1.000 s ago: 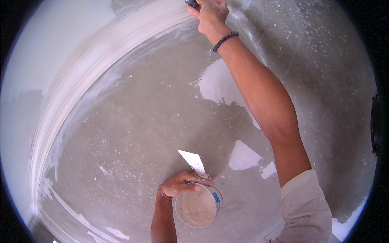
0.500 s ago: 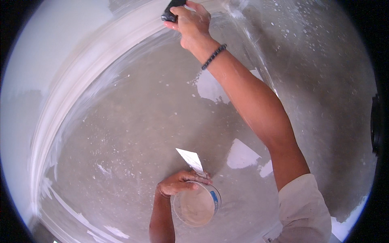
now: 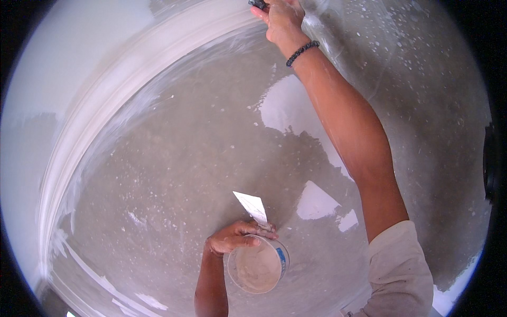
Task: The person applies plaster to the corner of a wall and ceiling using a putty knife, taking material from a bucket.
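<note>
The left hand is in the lower middle of the frame. Its thumb lies over the upper rim of a round tub, and the other fingers are bent behind this rim; so the hand is partly closed and has hold of the tub. The mouth of the tub is turned to the viewer, and pale paste is seen inside. A blue label is on its right side.

The same hand keeps also a scraper at the upper rim. Its white blade points up and a little to the left, with the wide edge at the upper end — the long axis goes from lower right to upper left, rather steep. The scraper's handle is mostly hidden by the fingers.

The right hand is at the top of the frame, near the middle, with fingers curled around a dark tool. The visible end of this tool points to the left; the frame cuts the rest, so I cannot tell its whole axis. A dark bead bracelet is on the wrist. White moulding curves through the upper left.
</note>
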`<state>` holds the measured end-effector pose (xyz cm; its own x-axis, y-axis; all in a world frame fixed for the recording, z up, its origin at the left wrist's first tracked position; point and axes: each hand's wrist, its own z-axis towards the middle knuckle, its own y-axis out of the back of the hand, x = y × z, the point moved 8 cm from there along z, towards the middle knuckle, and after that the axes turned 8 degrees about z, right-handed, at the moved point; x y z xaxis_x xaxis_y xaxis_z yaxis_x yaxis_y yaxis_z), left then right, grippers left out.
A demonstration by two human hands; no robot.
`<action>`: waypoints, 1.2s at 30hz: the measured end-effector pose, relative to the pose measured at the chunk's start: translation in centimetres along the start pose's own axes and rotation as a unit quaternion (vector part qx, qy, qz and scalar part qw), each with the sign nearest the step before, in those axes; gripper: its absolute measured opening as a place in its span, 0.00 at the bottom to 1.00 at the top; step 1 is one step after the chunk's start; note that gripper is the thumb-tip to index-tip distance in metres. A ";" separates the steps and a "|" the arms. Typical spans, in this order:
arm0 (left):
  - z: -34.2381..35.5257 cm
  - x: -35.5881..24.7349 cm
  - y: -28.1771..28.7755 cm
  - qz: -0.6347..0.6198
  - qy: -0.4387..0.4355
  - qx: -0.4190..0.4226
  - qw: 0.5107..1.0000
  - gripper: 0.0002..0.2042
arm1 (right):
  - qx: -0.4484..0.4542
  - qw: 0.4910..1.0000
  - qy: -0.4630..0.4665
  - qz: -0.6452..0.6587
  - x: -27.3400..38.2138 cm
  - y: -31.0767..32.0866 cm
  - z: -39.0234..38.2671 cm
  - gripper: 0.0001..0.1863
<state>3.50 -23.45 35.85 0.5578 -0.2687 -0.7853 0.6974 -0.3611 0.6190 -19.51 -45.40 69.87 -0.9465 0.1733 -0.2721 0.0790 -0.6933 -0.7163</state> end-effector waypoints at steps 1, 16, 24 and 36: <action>0.1 0.0 0.0 0.004 0.001 0.004 1.000 0.19 | -0.005 1.000 0.000 -0.004 0.0 0.1 0.2 0.30; 0.7 -0.8 -0.3 0.047 0.017 -0.010 0.999 0.23 | -0.058 0.998 0.030 0.000 0.7 -1.2 -0.1 0.32; -0.1 0.0 0.0 0.028 0.023 -0.011 0.999 0.22 | 0.073 0.966 0.014 -0.246 1.3 -1.4 -6.8 0.25; 0.0 -0.2 -0.1 0.055 0.020 0.000 0.998 0.21 | 0.176 0.660 0.403 -0.609 7.8 -2.6 -2.1 0.20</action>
<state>3.34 -23.37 35.99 0.6481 -0.2716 -0.7115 0.6307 -0.3322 0.7013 -26.42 -40.77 68.21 0.2439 0.9697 0.0139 -0.7992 0.2090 -0.5636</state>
